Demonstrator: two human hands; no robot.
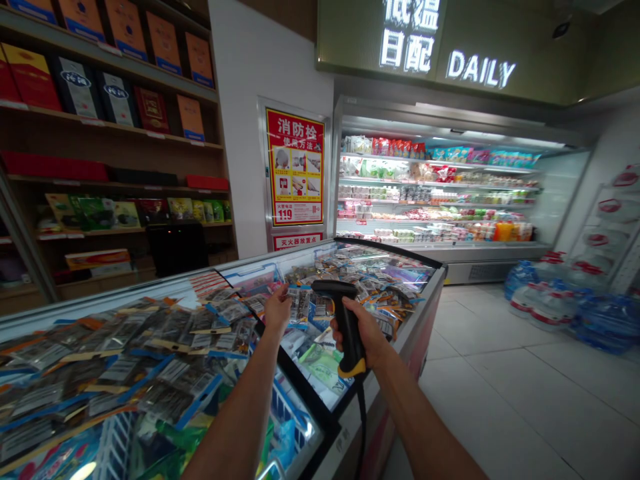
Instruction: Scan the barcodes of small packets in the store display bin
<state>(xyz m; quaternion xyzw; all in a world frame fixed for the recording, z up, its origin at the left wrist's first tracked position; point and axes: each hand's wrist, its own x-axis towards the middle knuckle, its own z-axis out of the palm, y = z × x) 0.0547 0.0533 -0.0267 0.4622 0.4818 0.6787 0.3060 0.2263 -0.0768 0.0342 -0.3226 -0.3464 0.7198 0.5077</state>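
In my right hand (367, 333) is a black and yellow barcode scanner (351, 333), gripped upright by its handle, with its head pointing left and a cable hanging below. My left hand (277, 310) is closed, fingers pinched at the edge of a small flat packet (300, 303) with a pale printed label; the exact grip is partly hidden. Both hands are above a glass-topped chest freezer (333, 423). Many similar clear packets (180, 327) with blue and orange edges are spread across its top, on the left and at the far end.
A black frame bar (295, 373) crosses the freezer top. Blue baskets (293, 400) show under the glass. Ahead stands a lit open refrigerator (435, 257). Bottled water packs (545, 300) sit on the tiled floor (480, 373) at right. Shelves of boxes (120, 120) line the left wall.
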